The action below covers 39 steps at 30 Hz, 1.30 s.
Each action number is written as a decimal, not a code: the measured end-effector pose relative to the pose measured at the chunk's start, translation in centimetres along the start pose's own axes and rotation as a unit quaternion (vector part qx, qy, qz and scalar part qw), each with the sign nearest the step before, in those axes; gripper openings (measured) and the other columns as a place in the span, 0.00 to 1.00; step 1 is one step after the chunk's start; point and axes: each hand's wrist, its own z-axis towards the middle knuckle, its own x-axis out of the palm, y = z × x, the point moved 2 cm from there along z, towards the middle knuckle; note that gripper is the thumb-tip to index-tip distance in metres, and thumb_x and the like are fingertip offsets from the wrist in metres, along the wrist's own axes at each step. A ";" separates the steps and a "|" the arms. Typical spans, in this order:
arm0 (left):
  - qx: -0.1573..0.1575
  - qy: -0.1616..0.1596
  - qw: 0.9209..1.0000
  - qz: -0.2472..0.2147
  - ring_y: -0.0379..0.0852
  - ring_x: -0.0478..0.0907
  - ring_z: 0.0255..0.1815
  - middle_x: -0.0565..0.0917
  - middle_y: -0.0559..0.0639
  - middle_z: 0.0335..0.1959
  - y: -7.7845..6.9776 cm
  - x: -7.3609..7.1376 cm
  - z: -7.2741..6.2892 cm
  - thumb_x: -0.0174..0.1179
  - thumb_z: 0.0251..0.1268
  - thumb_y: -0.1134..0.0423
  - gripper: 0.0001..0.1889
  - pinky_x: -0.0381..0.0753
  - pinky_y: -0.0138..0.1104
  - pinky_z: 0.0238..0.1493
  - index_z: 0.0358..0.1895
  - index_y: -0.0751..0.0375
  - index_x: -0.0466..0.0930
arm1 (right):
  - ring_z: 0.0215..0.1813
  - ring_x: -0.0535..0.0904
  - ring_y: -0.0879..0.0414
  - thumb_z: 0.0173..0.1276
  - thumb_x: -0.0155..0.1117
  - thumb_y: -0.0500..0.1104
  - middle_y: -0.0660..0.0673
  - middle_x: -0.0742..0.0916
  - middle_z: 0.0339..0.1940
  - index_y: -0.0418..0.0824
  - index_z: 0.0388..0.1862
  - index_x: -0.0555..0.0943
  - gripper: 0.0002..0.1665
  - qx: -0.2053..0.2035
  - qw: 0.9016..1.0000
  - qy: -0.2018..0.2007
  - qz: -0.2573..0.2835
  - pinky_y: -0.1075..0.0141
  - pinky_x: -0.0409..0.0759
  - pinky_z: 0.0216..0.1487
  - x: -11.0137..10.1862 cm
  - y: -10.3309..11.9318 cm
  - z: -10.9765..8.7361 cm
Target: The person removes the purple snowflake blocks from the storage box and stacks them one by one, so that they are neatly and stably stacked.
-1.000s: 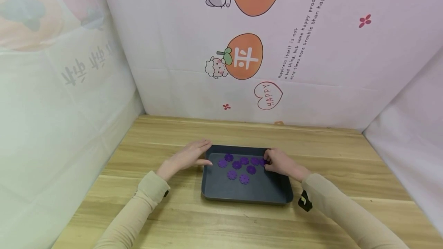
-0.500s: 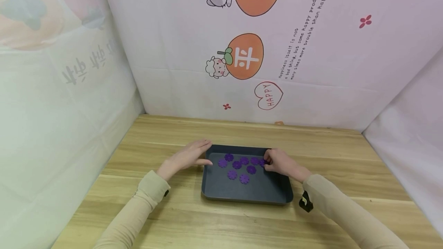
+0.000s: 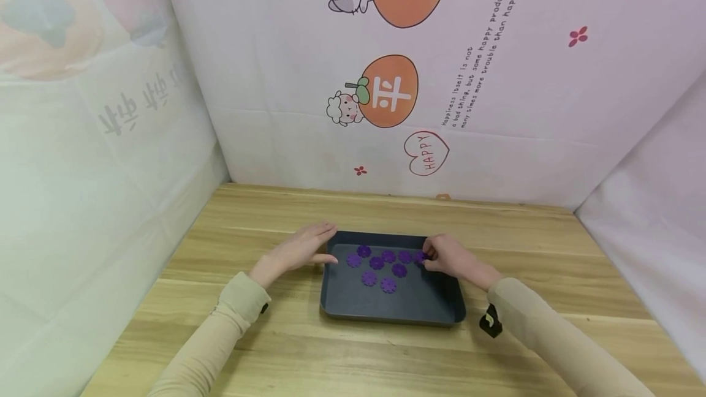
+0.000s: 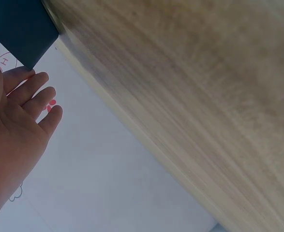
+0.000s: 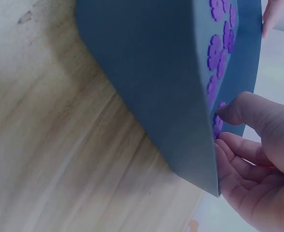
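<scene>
A dark grey rectangular tray [image 3: 380,308] holds several purple flower-shaped discs [image 3: 388,285], lying flat and loosely scattered towards its far side. My right hand [image 3: 453,257] reaches over the tray's right side and pinches one purple flower-shaped disc [image 5: 217,124] between thumb and fingers, low inside the tray by the right wall. My left hand [image 3: 300,249] is at the far left corner, its fingers extended along the outside and the thumb over the left rim. In the left wrist view, its fingertips [image 4: 28,72] meet the tray's corner [image 4: 28,34].
The tray stands on a wood-grain table [image 3: 265,348]. White printed cloth [image 3: 276,78] hangs behind the table and along both sides. A black wrist device [image 3: 490,321] is strapped below the right sleeve [image 3: 529,317].
My right hand has shifted slightly to the right, and more of the disc at its fingertips shows. The left hand and the other discs stay where they were.
</scene>
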 end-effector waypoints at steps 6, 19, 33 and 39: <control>0.006 -0.010 1.000 0.006 0.63 0.63 0.76 0.66 0.66 0.74 0.0 0.0 0.0 0.60 0.66 0.43 0.41 0.63 0.55 0.77 0.73 0.70 0.63 | 0.34 0.83 0.54 0.57 0.72 0.34 0.38 0.88 0.32 0.29 0.37 0.82 0.11 0.003 1.000 -0.010 0.004 0.62 0.87 0.37 -0.7 -0.4 -0.4; 0.004 -0.006 1.000 -0.002 0.63 0.61 0.77 0.65 0.66 0.75 0.1 0.3 0.0 0.60 0.67 0.43 0.41 0.62 0.54 0.78 0.74 0.69 0.62 | 0.34 0.83 0.54 0.57 0.72 0.34 0.38 0.88 0.33 0.28 0.37 0.82 0.12 0.014 1.000 -0.023 0.002 0.61 0.87 0.37 -2.3 -1.0 -1.4; 0.014 -0.014 1.000 0.002 0.63 0.64 0.76 0.66 0.67 0.74 0.1 0.2 -0.1 0.61 0.66 0.43 0.42 0.65 0.54 0.76 0.73 0.70 0.63 | 0.32 0.85 0.51 0.55 0.71 0.32 0.36 0.88 0.31 0.27 0.36 0.82 0.10 -0.001 0.998 -0.058 0.001 0.62 0.87 0.34 -3.7 -2.0 -2.9; 0.019 -0.018 1.000 0.003 0.64 0.64 0.75 0.67 0.68 0.73 0.1 0.2 -0.1 0.61 0.66 0.44 0.41 0.65 0.54 0.76 0.72 0.71 0.64 | 0.32 0.84 0.53 0.57 0.72 0.33 0.37 0.88 0.31 0.28 0.36 0.83 0.10 0.012 0.998 -0.055 -0.001 0.62 0.87 0.34 -3.8 -2.5 -3.5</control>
